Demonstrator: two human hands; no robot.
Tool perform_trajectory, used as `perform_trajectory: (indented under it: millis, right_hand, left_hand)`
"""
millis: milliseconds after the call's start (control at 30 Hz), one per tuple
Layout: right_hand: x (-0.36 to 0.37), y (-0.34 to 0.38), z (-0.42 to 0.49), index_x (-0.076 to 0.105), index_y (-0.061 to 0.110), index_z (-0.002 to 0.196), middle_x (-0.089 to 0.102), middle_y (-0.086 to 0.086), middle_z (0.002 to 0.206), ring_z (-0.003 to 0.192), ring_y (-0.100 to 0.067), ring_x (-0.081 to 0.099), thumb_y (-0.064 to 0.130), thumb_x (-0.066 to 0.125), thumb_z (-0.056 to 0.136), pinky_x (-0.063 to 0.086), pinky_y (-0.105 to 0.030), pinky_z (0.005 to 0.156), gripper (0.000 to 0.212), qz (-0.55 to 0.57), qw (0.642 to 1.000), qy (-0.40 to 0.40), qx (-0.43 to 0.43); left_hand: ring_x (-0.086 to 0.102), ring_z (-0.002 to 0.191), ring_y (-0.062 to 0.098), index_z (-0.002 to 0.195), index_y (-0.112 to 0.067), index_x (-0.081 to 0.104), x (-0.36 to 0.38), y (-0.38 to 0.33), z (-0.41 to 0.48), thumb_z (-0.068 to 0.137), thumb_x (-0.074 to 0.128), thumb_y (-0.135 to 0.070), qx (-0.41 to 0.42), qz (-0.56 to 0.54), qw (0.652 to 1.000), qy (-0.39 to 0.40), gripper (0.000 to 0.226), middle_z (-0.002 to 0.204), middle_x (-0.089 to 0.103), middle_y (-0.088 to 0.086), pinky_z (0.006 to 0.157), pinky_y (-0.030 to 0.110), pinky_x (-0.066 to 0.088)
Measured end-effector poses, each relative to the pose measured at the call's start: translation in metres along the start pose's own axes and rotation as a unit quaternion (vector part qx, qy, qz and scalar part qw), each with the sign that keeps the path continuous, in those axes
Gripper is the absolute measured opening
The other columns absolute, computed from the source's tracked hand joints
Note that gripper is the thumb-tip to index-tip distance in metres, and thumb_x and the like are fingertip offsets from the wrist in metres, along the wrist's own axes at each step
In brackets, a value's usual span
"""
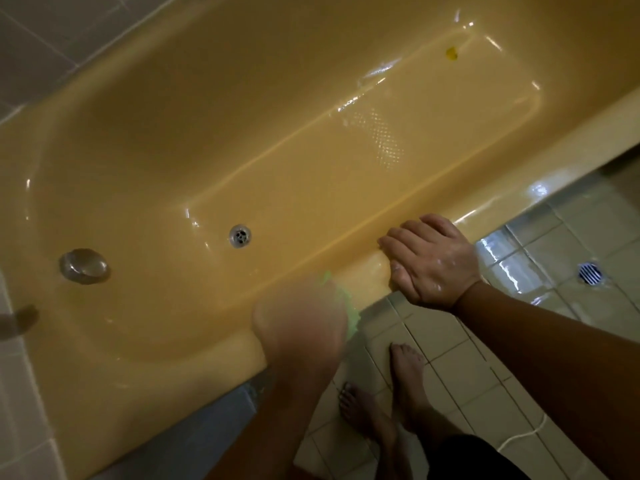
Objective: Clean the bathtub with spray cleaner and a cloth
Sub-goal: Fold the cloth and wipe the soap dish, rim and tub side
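You are wiping. Your left hand (299, 320), blurred at lower centre, covers the cloth (350, 306) on the tub's (242, 133) near rim. I cannot tell whether it grips or presses flat. Your right hand (433, 261) lies flat on the rim just right, bracing. Next, probably work the cloth along the rim and down the wall.

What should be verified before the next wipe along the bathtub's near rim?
1. Green cloth under left hand: ok.
2. Grip on the cloth: cannot tell, the hand is motion-blurred.
3. Right hand braced flat on the bathtub rim: ok.
4. Tub drain unplugged: ok.
5. Footing: bare feet on glossy, wet-looking floor tiles: not ok.
6. Spray cleaner within reach: cannot tell, not in view.
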State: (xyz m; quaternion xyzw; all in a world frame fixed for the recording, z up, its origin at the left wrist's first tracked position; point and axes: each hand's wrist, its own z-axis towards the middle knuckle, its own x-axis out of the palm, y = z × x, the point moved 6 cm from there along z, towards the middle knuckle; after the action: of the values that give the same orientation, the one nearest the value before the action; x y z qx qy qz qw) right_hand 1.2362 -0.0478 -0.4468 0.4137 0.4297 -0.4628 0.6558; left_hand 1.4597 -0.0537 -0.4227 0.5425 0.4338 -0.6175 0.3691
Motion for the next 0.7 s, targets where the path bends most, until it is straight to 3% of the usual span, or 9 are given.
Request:
perform_trajectory:
  millis: [100, 200, 300, 400, 467, 600, 700]
  right_hand:
    - [-0.001, -0.001, -0.001, 0.073, 0.012, 0.118, 0.072, -0.009, 0.118, 0.107, -0.032, 0.067, 0.032, 0.045, 0.097, 0.044, -0.048, 0.104, 0.041, 0.001, 1.0, -0.018, 0.003]
    - [-0.004, -0.004, -0.002, 0.072, 0.011, 0.118, 0.072, -0.008, 0.116, 0.107, -0.032, 0.067, 0.031, 0.045, 0.097, 0.045, -0.048, 0.103, 0.039, -0.002, 1.0, -0.028, 0.006]
    - [-0.005, -0.016, -0.006, 0.072, 0.011, 0.118, 0.072, -0.009, 0.115, 0.107, -0.033, 0.066, 0.031, 0.043, 0.097, 0.043, -0.049, 0.105, 0.04, -0.002, 0.999, -0.029, 0.014]
    - [-0.01, -0.034, -0.009, 0.074, 0.011, 0.116, 0.073, -0.01, 0.114, 0.106, -0.033, 0.067, 0.031, 0.041, 0.096, 0.043, -0.049, 0.106, 0.043, -0.008, 0.999, -0.039, 0.024]
    - [-0.011, -0.04, -0.009, 0.074, 0.01, 0.114, 0.073, -0.01, 0.112, 0.104, -0.033, 0.067, 0.029, 0.042, 0.095, 0.044, -0.049, 0.106, 0.042, -0.003, 0.999, -0.044, 0.025]
    - [-0.017, -0.047, -0.008, 0.073, 0.009, 0.113, 0.073, -0.009, 0.111, 0.102, -0.032, 0.067, 0.029, 0.042, 0.097, 0.045, -0.048, 0.105, 0.04, -0.002, 0.999, -0.034, 0.026]
    - [-0.02, -0.057, -0.008, 0.072, 0.01, 0.111, 0.072, -0.008, 0.109, 0.101, -0.032, 0.066, 0.028, 0.041, 0.097, 0.043, -0.047, 0.105, 0.04, -0.002, 0.999, -0.03, 0.026]
  left_hand:
    - [0.063, 0.106, 0.025, 0.114, -0.029, 0.069, 0.003, -0.017, 0.004, 0.095, 0.056, -0.043, -0.038, 0.013, 0.999, -0.006, 0.027, 0.12, 0.069, -0.001, 0.1, 0.056, 0.038]
    - [0.06, 0.096, 0.024, 0.105, -0.03, 0.067, 0.012, -0.061, 0.047, 0.096, 0.052, -0.045, 0.015, -0.006, 1.0, 0.013, 0.023, 0.106, 0.067, -0.005, 0.094, 0.051, 0.04]
    - [0.058, 0.102, 0.019, 0.113, -0.034, 0.064, 0.018, -0.066, 0.052, 0.101, 0.043, -0.048, 0.067, -0.013, 0.996, 0.059, 0.028, 0.114, 0.065, -0.01, 0.095, 0.048, 0.038]
    - [0.06, 0.107, 0.02, 0.118, -0.034, 0.067, 0.008, -0.046, 0.028, 0.099, 0.048, -0.047, 0.025, -0.009, 0.999, 0.019, 0.03, 0.122, 0.066, -0.006, 0.099, 0.054, 0.039]
    - [0.061, 0.102, 0.022, 0.113, -0.032, 0.067, 0.009, -0.054, 0.029, 0.097, 0.051, -0.046, -0.014, -0.003, 1.0, 0.01, 0.028, 0.116, 0.067, -0.004, 0.098, 0.055, 0.039]
    - [0.057, 0.093, 0.023, 0.107, -0.03, 0.062, 0.022, -0.115, 0.082, 0.099, 0.04, -0.047, 0.058, -0.024, 0.996, 0.058, 0.029, 0.103, 0.064, -0.004, 0.09, 0.049, 0.038]
    - [0.058, 0.094, 0.022, 0.11, -0.03, 0.062, 0.024, -0.116, 0.082, 0.101, 0.04, -0.048, 0.073, -0.022, 0.995, 0.057, 0.03, 0.107, 0.064, -0.006, 0.09, 0.049, 0.039]
